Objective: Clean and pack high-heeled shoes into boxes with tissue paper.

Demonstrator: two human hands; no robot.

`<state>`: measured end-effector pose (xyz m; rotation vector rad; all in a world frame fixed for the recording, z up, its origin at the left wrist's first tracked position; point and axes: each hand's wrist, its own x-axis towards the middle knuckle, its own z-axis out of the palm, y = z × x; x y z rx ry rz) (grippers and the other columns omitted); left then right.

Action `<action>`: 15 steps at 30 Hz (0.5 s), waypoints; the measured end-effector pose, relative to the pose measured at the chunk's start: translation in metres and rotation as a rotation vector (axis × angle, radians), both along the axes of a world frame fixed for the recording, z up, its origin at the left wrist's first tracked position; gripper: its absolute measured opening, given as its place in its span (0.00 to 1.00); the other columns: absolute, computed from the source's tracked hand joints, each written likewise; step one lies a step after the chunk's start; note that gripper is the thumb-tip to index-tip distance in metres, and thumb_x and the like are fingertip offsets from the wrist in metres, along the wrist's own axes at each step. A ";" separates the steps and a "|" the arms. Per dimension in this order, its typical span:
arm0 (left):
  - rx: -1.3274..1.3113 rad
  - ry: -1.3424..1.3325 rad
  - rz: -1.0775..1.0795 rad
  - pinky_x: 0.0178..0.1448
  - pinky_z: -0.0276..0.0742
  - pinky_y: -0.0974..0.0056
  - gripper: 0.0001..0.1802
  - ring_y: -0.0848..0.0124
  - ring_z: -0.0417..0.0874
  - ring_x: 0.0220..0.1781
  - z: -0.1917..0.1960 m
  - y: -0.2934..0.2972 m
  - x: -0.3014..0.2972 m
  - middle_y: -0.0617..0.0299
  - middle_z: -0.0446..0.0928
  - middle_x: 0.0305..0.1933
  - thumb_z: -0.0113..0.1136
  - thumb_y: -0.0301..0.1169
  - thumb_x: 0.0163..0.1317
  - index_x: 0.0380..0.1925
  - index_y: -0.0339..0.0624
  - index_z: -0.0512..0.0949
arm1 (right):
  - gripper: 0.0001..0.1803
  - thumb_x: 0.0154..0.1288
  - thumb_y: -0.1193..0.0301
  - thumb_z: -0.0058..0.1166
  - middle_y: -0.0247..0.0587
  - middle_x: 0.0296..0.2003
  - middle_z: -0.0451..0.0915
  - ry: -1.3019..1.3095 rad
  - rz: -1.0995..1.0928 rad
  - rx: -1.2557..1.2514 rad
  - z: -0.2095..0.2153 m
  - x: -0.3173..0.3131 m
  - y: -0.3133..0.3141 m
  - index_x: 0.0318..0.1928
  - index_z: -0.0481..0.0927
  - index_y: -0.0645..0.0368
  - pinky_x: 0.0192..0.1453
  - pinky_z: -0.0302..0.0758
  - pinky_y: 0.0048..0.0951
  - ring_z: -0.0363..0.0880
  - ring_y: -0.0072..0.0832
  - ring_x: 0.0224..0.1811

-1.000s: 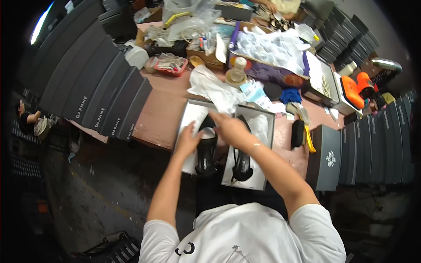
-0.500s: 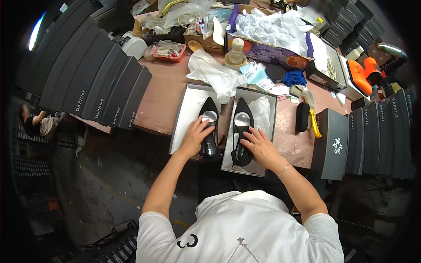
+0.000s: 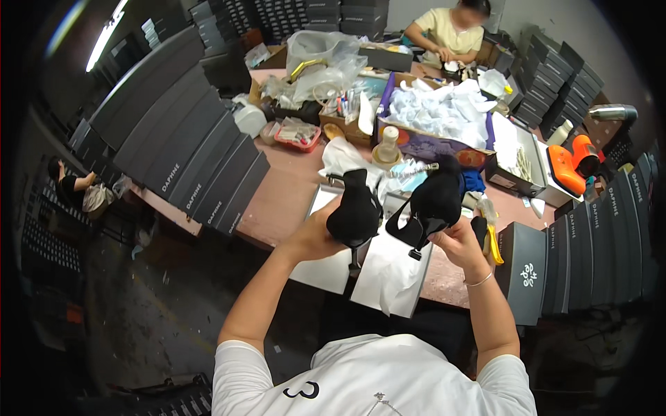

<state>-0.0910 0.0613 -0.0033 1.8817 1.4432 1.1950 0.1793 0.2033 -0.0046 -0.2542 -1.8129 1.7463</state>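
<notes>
My left hand [image 3: 319, 234] is closed around a black slingback shoe [image 3: 354, 215], held up above the table. A matching black slingback shoe [image 3: 438, 197] is gripped in my right hand [image 3: 459, 243], tilted beside the first with a gap between them. Thin straps and small heels show on both. Under the left shoe lies a shallow open grey box part [image 3: 322, 272] with a pale inside. White tissue paper [image 3: 390, 267] fills the open shoebox [image 3: 415, 295] below the right shoe. Some of my fingers are hidden behind the shoes.
Stacks of dark shoeboxes [image 3: 201, 166] stand at the left, with more shoeboxes [image 3: 596, 243] at the right. Behind are a purple carton [image 3: 433, 145] of crumpled paper, a clear bottle [image 3: 388, 145], a red tray [image 3: 298, 135] and a yellow-handled brush [image 3: 494, 243]. A co-worker [image 3: 451, 31] sits across.
Both shoes have been lifted out of the box parts and tipped up in my hands. The view has tilted up, bringing the co-worker into sight.
</notes>
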 end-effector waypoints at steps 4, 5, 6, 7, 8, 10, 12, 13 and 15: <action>-0.489 -0.543 -0.070 0.50 0.76 0.66 0.21 0.74 0.79 0.43 0.014 -0.012 0.027 0.61 0.80 0.40 0.61 0.20 0.53 0.49 0.38 0.76 | 0.16 0.65 0.75 0.60 0.29 0.46 0.80 0.078 0.186 -0.312 0.012 -0.001 0.003 0.53 0.77 0.63 0.50 0.73 0.23 0.75 0.16 0.46; -0.446 -0.600 -0.098 0.50 0.76 0.67 0.19 0.75 0.79 0.43 0.009 -0.012 0.036 0.62 0.79 0.41 0.61 0.22 0.54 0.49 0.37 0.76 | 0.17 0.67 0.71 0.59 0.30 0.48 0.79 0.106 0.232 -0.326 0.003 -0.003 0.002 0.54 0.76 0.63 0.54 0.73 0.24 0.75 0.17 0.49; -0.497 -0.628 -0.109 0.51 0.76 0.66 0.18 0.75 0.78 0.44 0.009 -0.014 0.041 0.63 0.79 0.41 0.61 0.26 0.56 0.48 0.36 0.77 | 0.17 0.68 0.69 0.58 0.31 0.48 0.80 0.131 0.213 -0.408 -0.003 -0.004 -0.002 0.54 0.76 0.63 0.54 0.73 0.25 0.76 0.18 0.49; -0.458 -0.663 -0.173 0.53 0.75 0.66 0.19 0.74 0.78 0.46 -0.003 -0.014 0.044 0.63 0.79 0.43 0.61 0.29 0.56 0.48 0.34 0.76 | 0.18 0.69 0.67 0.57 0.32 0.48 0.80 0.155 0.199 -0.496 -0.012 -0.004 -0.009 0.55 0.75 0.63 0.55 0.73 0.25 0.76 0.19 0.49; -0.458 -0.707 -0.169 0.54 0.75 0.66 0.21 0.74 0.77 0.47 -0.012 -0.017 0.048 0.61 0.79 0.45 0.60 0.29 0.56 0.50 0.33 0.75 | 0.20 0.70 0.62 0.55 0.35 0.48 0.80 0.172 0.220 -0.527 -0.021 -0.004 -0.011 0.55 0.75 0.63 0.55 0.75 0.26 0.78 0.21 0.49; -0.459 -0.756 -0.156 0.56 0.74 0.65 0.24 0.72 0.77 0.50 -0.019 -0.017 0.056 0.58 0.78 0.49 0.57 0.30 0.57 0.54 0.31 0.73 | 0.20 0.71 0.62 0.54 0.36 0.48 0.80 0.162 0.150 -0.619 -0.031 0.001 -0.019 0.55 0.75 0.63 0.54 0.76 0.26 0.79 0.21 0.48; -0.458 -0.765 -0.138 0.58 0.74 0.65 0.28 0.69 0.78 0.53 -0.024 -0.015 0.063 0.54 0.77 0.53 0.54 0.31 0.58 0.58 0.29 0.70 | 0.23 0.74 0.55 0.47 0.38 0.47 0.81 0.115 0.091 -0.672 -0.045 0.000 -0.025 0.55 0.75 0.63 0.50 0.79 0.26 0.80 0.22 0.45; -0.489 -0.932 -0.170 0.60 0.73 0.64 0.29 0.67 0.77 0.55 -0.023 -0.015 0.067 0.53 0.76 0.55 0.52 0.31 0.59 0.60 0.29 0.68 | 0.25 0.75 0.53 0.44 0.42 0.46 0.81 0.090 0.091 -0.702 -0.045 0.000 -0.027 0.55 0.74 0.64 0.50 0.79 0.27 0.81 0.25 0.44; -0.548 -1.268 -0.227 0.64 0.72 0.61 0.31 0.64 0.76 0.60 -0.021 -0.014 0.073 0.50 0.74 0.60 0.49 0.33 0.60 0.63 0.29 0.65 | 0.30 0.75 0.48 0.38 0.48 0.45 0.82 0.041 0.091 -0.763 -0.041 -0.007 -0.029 0.55 0.73 0.65 0.48 0.81 0.30 0.82 0.30 0.43</action>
